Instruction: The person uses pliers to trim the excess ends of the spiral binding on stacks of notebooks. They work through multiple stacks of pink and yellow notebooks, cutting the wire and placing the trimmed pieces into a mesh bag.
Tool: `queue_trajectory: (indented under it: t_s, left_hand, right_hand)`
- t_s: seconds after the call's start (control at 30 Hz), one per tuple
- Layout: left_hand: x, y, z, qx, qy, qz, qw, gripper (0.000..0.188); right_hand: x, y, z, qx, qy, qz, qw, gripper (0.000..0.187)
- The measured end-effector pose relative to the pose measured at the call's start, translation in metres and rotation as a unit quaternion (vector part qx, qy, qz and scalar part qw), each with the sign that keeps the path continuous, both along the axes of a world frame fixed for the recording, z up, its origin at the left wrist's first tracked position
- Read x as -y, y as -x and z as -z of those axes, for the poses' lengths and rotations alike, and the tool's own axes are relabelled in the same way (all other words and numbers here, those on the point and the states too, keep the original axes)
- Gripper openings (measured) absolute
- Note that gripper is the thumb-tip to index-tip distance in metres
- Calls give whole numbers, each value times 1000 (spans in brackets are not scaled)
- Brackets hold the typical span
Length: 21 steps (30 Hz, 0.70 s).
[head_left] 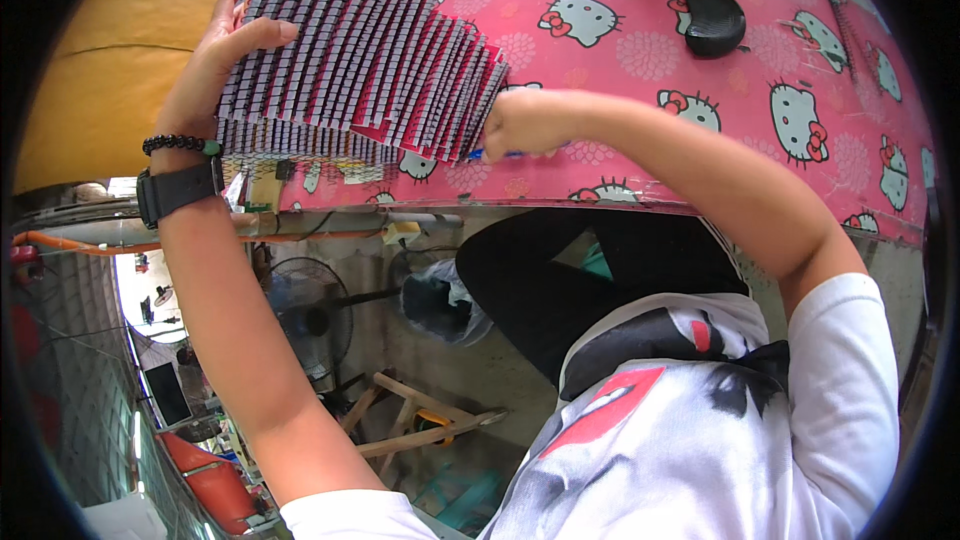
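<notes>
A thick fanned stack of pinkish-red sheets [340, 50], covered with rows of small grey rectangular pieces, lies at the far left of the table. My left hand [222, 55] grips its left edge, thumb on top and the other fingers mostly hidden behind. At the stack's lower right corner my right hand [520, 125] is closed, knuckles up, against the sheet edges. A thin blue pen-like stick [515, 153] shows along the underside of that hand; whether it is held or lies beneath cannot be made out.
A pink cartoon-patterned cover [640, 90] spreads over the table. A black teardrop-shaped object [713, 18] lies at the far right. Yellow material [110, 60] borders the left side. Below the table edge are a fan [310, 320], a bagged bin [440, 302] and a wooden frame [415, 415].
</notes>
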<state>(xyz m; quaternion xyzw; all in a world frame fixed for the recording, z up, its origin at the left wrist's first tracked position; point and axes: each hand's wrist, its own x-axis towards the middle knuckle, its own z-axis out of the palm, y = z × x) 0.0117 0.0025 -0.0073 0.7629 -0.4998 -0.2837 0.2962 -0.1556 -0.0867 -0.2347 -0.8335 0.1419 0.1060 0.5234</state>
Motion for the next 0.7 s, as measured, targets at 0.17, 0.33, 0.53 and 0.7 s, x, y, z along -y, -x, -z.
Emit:
queue_trajectory:
  t_s: [0.17, 0.33, 0.53, 0.7]
  left_hand:
    - [5, 3, -1, 6, 20, 11, 1000, 91]
    - [1, 3, -1, 22, 13, 3, 1000, 86]
    - [3, -2, 3, 14, 34, 38, 999, 85]
    - [1, -3, 2, 84, 20, 29, 996, 87]
  right_hand:
    - [10, -4, 5, -22, -55, 4, 998, 36]
    - [-35, 29, 26, 226, 284, 56, 930, 42]
    - [-43, 30, 27, 199, 322, 75, 923, 41]
    - [-45, 30, 26, 201, 314, 93, 923, 40]
